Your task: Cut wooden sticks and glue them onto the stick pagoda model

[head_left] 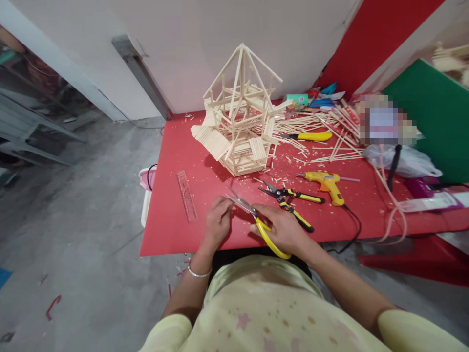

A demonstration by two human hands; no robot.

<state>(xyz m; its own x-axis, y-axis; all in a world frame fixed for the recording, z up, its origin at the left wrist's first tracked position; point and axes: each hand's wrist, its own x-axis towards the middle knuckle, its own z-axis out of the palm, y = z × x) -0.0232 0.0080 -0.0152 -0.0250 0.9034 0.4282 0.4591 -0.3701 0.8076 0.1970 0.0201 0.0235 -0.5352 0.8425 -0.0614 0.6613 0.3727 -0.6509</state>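
Note:
My right hand (pixel 282 227) is closed round the yellow handles of a pair of scissors (pixel 269 239), whose blades are parted and point up and left. The blade tips lie close to the fingers of my left hand (pixel 219 217). That hand is closed, its fingers curled together over the table's near edge; whatever they pinch is too small or hidden to make out. Beyond my hands stands a pavilion-like model of thin wooden sticks (pixel 242 122), with an open pointed roof frame and slatted lower eaves. It stands apart from both hands.
The red table (pixel 168 215) carries a clear ruler (pixel 187 196), black-and-yellow cutters (pixel 289 198), a yellow glue gun (pixel 326 183) with its cord, and a yellow-handled tool (pixel 313 136). Loose sticks (pixel 337 155) and offcuts lie behind. A plastic bag (pixel 406 161) and green board (pixel 432 122) are at right.

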